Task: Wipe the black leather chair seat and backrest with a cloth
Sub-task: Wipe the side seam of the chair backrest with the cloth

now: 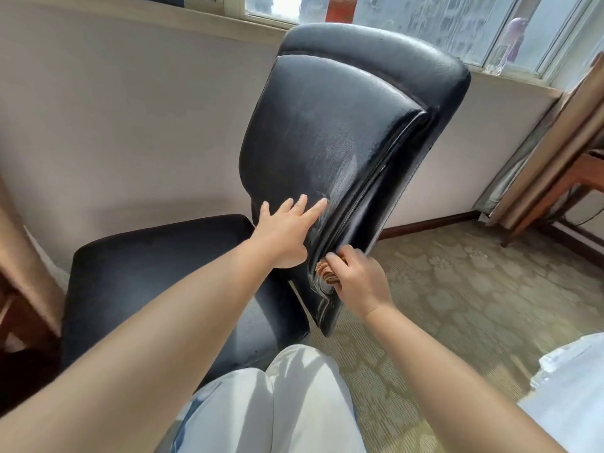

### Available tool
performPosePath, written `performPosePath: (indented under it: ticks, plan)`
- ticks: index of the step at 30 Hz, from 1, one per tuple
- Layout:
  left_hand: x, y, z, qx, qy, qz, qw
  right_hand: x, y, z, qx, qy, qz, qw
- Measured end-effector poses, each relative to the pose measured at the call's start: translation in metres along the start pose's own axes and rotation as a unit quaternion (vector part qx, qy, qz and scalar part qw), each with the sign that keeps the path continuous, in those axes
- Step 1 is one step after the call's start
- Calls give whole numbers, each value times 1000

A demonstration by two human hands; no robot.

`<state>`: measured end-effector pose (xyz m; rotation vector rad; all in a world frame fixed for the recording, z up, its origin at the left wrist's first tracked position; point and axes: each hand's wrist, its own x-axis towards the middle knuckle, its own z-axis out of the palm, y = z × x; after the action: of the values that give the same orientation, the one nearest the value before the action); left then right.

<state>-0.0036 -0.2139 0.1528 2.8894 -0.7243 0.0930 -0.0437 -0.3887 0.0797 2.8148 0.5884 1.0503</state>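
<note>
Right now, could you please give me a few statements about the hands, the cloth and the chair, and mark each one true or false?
1. The left hand lies flat with straight fingers on the backrest. True.
2. The right hand holds a white cloth. False: the cloth it grips is brownish orange.
3. The cloth is at the lower side edge of the backrest. True.
4. The cloth lies spread out on the seat. False: it is bunched in the right hand, off the seat.
5. The floor under the chair is bare wood. False: it is patterned carpet.
</note>
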Motion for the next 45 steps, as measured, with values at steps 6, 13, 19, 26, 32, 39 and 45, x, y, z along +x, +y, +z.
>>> performPosePath:
  ticks: [6, 13, 19, 26, 32, 39, 45]
  plan:
    - [7, -1, 14, -14, 9, 15, 1000, -7, 6, 7, -21, 4, -39, 999]
    - [17, 10, 9, -107, 54, 20, 993, 1, 16, 1, -22, 58, -28, 998]
    - [23, 12, 10, -28, 68, -8, 997, -21, 5, 22, -57, -23, -75, 995]
    - [29, 19, 11, -99, 71, -23, 992, -19, 19, 15, -54, 49, -69, 995]
    - [43, 22, 15, -156, 78, -43, 984, -12, 9, 36, -53, 66, -52, 995]
    - [57, 14, 16, -110, 98, -50, 988, -9, 22, 55, -70, 31, -68, 995]
    - [70, 14, 25, -120, 125, -53, 983, 6, 29, 54, -27, 117, 2, 993]
